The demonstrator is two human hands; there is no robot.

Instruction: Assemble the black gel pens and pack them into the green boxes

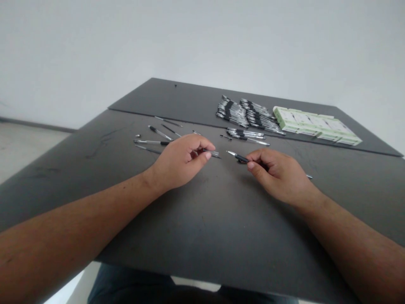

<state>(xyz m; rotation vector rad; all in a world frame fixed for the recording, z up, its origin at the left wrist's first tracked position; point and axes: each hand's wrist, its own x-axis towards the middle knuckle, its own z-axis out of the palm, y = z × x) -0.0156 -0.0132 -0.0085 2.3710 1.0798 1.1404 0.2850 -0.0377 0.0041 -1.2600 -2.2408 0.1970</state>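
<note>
My left hand [183, 162] pinches a clear ballpoint pen [211, 153], and its fingers hide most of the barrel. My right hand [275, 175] grips a pen with a black grip and a metal tip [238, 158], which points toward my left hand. The two pens are close but apart. A thin silver end [309, 176] shows past my right hand; I cannot tell if it belongs to that pen. Several loose black-gripped pens [160, 133] lie beyond my left hand.
A dark table [205, 236] holds everything. Rows of pens [247, 114] and a green-and-white stack of boxes [316, 126] lie on a dark back board [158, 99]. A smaller pen group [247, 135] lies near its edge. Pale floor shows at left.
</note>
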